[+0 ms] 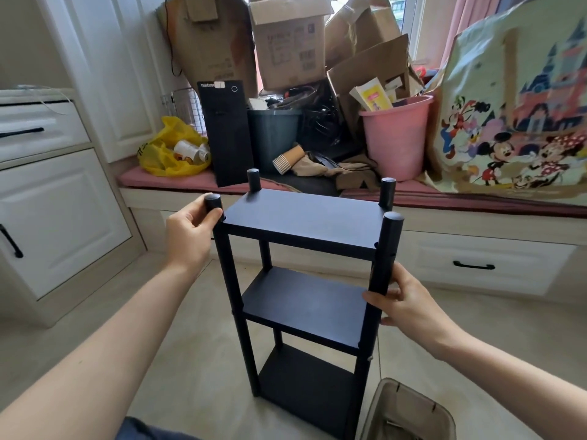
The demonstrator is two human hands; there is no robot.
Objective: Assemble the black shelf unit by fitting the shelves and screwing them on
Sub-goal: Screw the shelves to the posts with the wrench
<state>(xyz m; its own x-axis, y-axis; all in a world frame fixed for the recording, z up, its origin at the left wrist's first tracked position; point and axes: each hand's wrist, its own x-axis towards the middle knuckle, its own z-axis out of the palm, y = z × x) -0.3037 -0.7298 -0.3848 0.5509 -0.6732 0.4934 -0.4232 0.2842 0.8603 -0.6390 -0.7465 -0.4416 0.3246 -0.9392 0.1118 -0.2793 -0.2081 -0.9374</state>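
Observation:
The black shelf unit [305, 281] stands upright on the tiled floor in front of me, with three shelves set between four round posts. My left hand [190, 230] grips the top of the near left post [213, 203], just above the top shelf [301, 217]. My right hand [409, 303] holds the near right post [389, 246] lower down, between the top shelf and the middle shelf [305, 300]. The bottom shelf [305, 376] sits near the floor. Both far posts stick up behind the top shelf. A small screw head shows on the lower right post [369, 358].
A beige fabric bin [409, 414] stands at the bottom right beside the unit. Behind it runs a window bench with a drawer [473, 265], piled with cardboard boxes [289, 42], a pink bucket [397, 138], a black computer tower [227, 131] and a yellow bag [171, 150]. White cabinets [47, 201] stand left.

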